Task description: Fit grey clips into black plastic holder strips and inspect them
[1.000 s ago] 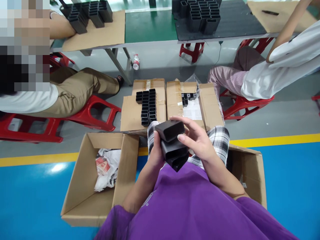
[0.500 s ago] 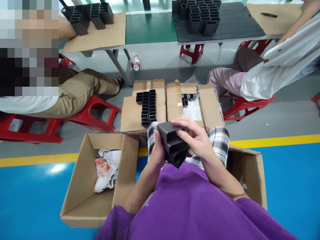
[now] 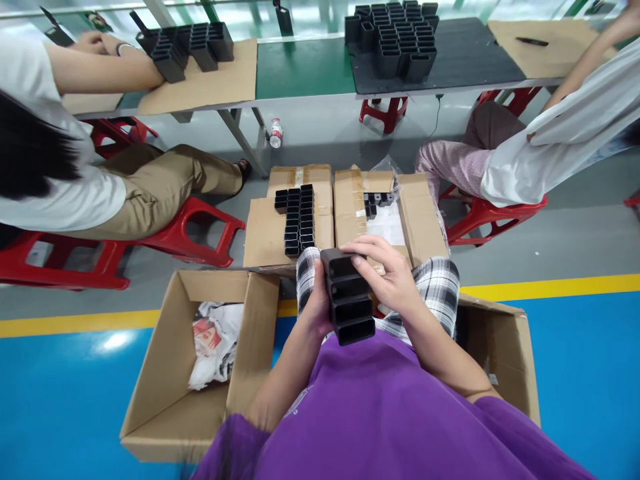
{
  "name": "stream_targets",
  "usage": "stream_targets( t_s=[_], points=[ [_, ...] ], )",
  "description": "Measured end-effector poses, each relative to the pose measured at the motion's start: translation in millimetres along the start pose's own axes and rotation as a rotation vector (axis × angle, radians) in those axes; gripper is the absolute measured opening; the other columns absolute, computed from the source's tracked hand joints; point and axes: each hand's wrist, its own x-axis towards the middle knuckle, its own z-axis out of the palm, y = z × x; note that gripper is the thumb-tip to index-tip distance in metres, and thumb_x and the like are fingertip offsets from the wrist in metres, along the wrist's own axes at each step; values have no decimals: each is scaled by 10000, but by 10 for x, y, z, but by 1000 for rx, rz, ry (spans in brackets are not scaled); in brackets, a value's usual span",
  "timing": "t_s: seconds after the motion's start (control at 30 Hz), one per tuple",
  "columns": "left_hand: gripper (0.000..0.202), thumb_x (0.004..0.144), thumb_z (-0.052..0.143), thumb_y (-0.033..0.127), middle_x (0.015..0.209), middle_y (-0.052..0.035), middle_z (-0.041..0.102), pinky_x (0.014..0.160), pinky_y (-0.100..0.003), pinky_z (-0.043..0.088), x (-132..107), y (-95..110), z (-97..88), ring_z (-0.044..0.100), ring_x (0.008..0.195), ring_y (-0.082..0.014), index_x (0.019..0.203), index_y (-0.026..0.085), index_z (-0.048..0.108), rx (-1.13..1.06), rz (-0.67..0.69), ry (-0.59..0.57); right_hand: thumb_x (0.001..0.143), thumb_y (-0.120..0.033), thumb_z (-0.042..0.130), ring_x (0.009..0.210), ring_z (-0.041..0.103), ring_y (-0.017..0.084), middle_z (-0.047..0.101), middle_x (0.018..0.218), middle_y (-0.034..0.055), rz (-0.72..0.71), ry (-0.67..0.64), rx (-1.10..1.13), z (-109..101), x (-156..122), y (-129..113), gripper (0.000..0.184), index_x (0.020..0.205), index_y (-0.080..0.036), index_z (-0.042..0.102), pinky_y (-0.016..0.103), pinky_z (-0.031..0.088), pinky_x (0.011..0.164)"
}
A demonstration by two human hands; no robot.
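Both my hands hold a short stack of black rectangular plastic sleeves (image 3: pixel 349 299) over my lap, with their open ends facing me. My left hand (image 3: pixel 315 303) wraps the stack's left side. My right hand (image 3: pixel 387 277) grips the right side, its fingers curled over the top piece. Beyond my knees, a flat carton (image 3: pixel 265 230) carries rows of the same black sleeves (image 3: pixel 299 217). A second carton (image 3: pixel 417 210) beside it holds a few more sleeves (image 3: pixel 376 200) on a clear plastic sheet.
An open cardboard box (image 3: pixel 170 373) with crumpled paper stands at my left, another box (image 3: pixel 505 347) at my right. Two people sit on red stools (image 3: pixel 200 230) at a long table (image 3: pixel 305 63) loaded with black sleeves. A yellow floor line (image 3: pixel 550 288) crosses ahead.
The stack has turned so its open ends now face me, squared up straight between both hands. My view has tilted up slightly.
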Motion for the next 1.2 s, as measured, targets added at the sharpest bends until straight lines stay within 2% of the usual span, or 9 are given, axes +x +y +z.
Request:
stream_targets(
  t_s=[0.2,0.3,0.43,0.67,0.87,0.93,1.03,1.1,1.2],
  points=[
    [691,934,380,770,784,-33,745,821,-347,607,32,33,27,738,807,-210,1077,176,702,-43,-17,-26,1013,-326,560,1238,596,248,660,1311,98,-102,-46,-110,-96,-7,57,370,1377,-273,601,477,495,1060],
    [731,971,300,742,886,-63,778,918,-382,591,54,63,54,745,968,-241,1156,158,698,-51,2,-21,948,-384,655,1408,467,310,516,1500,139,-266,-124,-211,-195,-68,62,668,1554,-277,393,559,412,1158],
    [745,957,348,744,1114,-131,780,1032,-453,551,167,28,8,713,1137,-294,1237,139,681,-42,44,45,915,-327,655,1473,384,340,480,1544,149,-332,-404,-396,-232,-192,133,880,1639,-237,163,599,336,1208],
    [662,957,398,707,1061,-124,793,1006,-425,572,398,-206,-280,736,1095,-277,1185,166,704,147,69,160,800,-199,673,1273,551,370,583,1401,210,-199,-486,-558,-2,-342,503,751,1498,-133,401,587,414,1076],
    [712,971,265,703,1126,-160,752,969,-454,573,592,-279,-839,706,1130,-288,1238,169,653,473,350,330,737,-246,691,1211,586,365,643,1309,197,-154,-517,-453,241,-334,878,669,1370,-149,496,550,417,1030],
    [671,985,248,660,1266,-166,688,1060,-480,510,610,-289,-1090,628,1257,-282,1313,184,588,550,504,467,736,-264,695,1201,579,363,651,1293,190,-109,-499,-459,319,-218,1010,642,1344,-152,521,533,419,1020],
    [548,913,503,566,1397,-176,585,1215,-535,318,597,-378,-1415,461,1412,-315,1290,179,596,733,682,634,729,-292,711,1198,550,364,637,1319,197,-26,-492,-540,516,140,1221,657,1341,-126,540,515,408,1020],
    [513,787,685,461,1402,-179,577,1233,-560,271,602,-470,-1550,436,1411,-360,1208,169,664,883,726,651,725,-303,720,1212,520,368,614,1361,206,20,-520,-614,755,472,1366,695,1364,-106,532,504,391,1032],
    [455,757,704,330,1400,-158,583,1211,-589,294,661,-562,-1643,449,1384,-380,1187,182,703,1074,746,664,740,-316,719,1241,474,377,588,1397,216,22,-581,-669,1297,981,1582,732,1404,-93,507,493,365,1037]
  ],
)
